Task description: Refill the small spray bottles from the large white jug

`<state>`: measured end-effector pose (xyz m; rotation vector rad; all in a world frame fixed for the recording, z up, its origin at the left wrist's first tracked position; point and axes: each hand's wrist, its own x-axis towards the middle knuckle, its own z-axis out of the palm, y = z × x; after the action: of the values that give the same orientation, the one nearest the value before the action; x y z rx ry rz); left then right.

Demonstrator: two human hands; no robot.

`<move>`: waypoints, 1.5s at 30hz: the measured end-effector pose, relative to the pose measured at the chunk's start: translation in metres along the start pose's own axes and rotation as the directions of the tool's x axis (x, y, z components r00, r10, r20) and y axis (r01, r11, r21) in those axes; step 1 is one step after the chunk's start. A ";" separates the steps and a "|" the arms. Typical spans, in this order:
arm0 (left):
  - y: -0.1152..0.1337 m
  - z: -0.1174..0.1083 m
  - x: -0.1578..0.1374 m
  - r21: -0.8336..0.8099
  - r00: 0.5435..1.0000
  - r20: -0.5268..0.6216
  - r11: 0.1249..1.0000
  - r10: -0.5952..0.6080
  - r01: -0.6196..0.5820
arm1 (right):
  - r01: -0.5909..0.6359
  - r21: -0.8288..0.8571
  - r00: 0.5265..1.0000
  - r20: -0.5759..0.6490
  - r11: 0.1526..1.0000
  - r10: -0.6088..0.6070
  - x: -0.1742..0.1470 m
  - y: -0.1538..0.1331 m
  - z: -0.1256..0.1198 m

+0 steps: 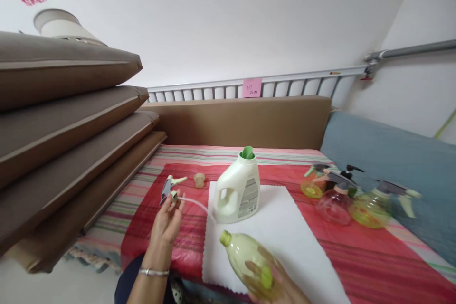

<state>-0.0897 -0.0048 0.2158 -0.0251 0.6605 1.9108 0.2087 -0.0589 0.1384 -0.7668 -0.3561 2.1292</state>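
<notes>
My left hand [168,218] is closed around the collar of a grey and pale green spray trigger head [168,191]; its thin clear dip tube [195,202] curves away to the right. In my right hand [276,278] is a see-through yellow-green spray bottle [245,256], tilted, its open threaded neck pointing up and left. Behind the bottle a white detergent jug [242,190] stands upright, with a green spout in its uncovered mouth. A beige cap [199,180] lies to the left of the jug.
A white mat [285,228] lies on a red sheet [149,228] over striped cloth. Several spray and pump bottles stand at right, including a pink one [335,206] and a yellow-green one [371,207]. Stacked brown cushions [71,137] rise at left; a brown cushion [242,123] stands behind.
</notes>
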 end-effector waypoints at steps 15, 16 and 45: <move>-0.009 0.040 -0.051 0.047 0.998 0.057 0.998 0.030 -0.032 | 0.213 0.079 0.976 -0.054 0.974 -0.210 -0.020 -0.011 0.029; -0.012 0.041 -0.052 0.065 0.998 0.064 0.997 0.028 -0.032 | 0.215 0.088 0.976 -0.042 0.973 -0.212 -0.023 -0.013 0.031; -0.071 0.041 -0.090 0.280 0.927 0.358 0.935 0.108 -0.217 | 0.612 -0.203 0.771 -0.063 0.764 -0.634 -0.026 -0.023 0.043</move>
<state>0.0216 -0.0420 0.2480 0.5687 0.7408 1.8845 0.2081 -0.0640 0.1932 -0.7448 -0.6360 1.4180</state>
